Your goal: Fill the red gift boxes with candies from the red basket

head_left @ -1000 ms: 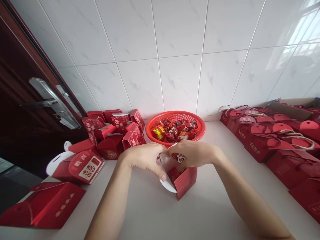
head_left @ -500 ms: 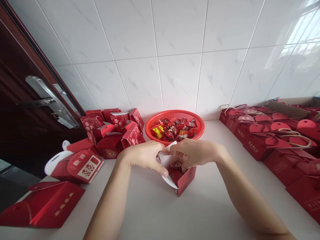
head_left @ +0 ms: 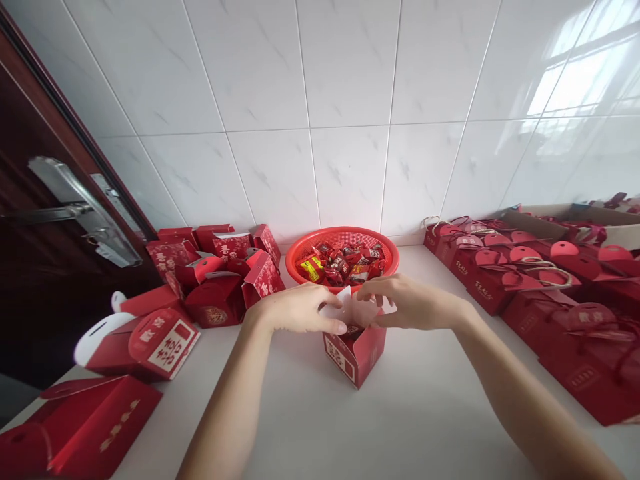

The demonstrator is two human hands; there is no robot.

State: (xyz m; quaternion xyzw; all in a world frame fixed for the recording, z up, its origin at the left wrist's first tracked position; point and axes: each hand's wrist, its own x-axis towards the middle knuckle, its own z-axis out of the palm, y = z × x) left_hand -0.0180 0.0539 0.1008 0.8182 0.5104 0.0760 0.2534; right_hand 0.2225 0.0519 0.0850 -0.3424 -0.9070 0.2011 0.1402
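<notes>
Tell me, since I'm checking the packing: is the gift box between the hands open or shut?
Open: the gift box has its top flaps standing up and apart, with the dark interior showing between them.

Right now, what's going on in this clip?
A person has both hands, left and right, at the flaps of a small red box that stands open on the white counter. Behind it is a red basket of wrapped sweets. More red boxes stand to the left and right.
</notes>
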